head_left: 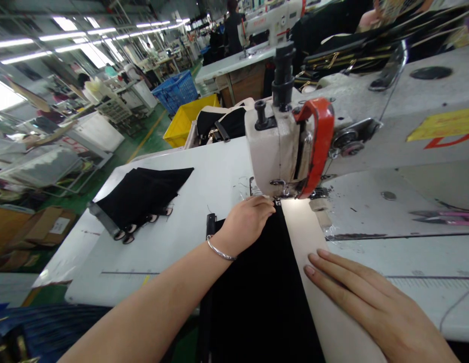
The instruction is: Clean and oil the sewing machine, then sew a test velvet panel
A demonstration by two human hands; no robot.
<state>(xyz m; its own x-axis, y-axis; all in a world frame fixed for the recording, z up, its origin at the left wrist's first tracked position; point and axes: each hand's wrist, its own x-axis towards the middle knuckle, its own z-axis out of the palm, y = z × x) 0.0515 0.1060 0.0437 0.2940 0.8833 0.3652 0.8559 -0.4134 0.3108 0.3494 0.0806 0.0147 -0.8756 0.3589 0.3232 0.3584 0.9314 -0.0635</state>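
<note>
A long black fabric piece (262, 292) runs from the sewing machine (272, 151) down toward me, with a cream strip (300, 232) along its right edge. Close to the presser foot, my left hand (244, 227), with a silver bangle at the wrist, has its fingers bent together on the black fabric's upper end. Its fingertips are partly hidden. My right hand (374, 302) lies flat on the cream strip, fingers stretched out. A small black tab (210, 224) sticks out beside my left wrist.
Black fabric pieces with metal rings (143, 194) lie on the white table (189, 201) at left. Thread snips (442, 218) rest on the machine bed at right. Beyond the table stand a yellow crate (181, 123) and a blue basket (176, 91). Other people work farther back.
</note>
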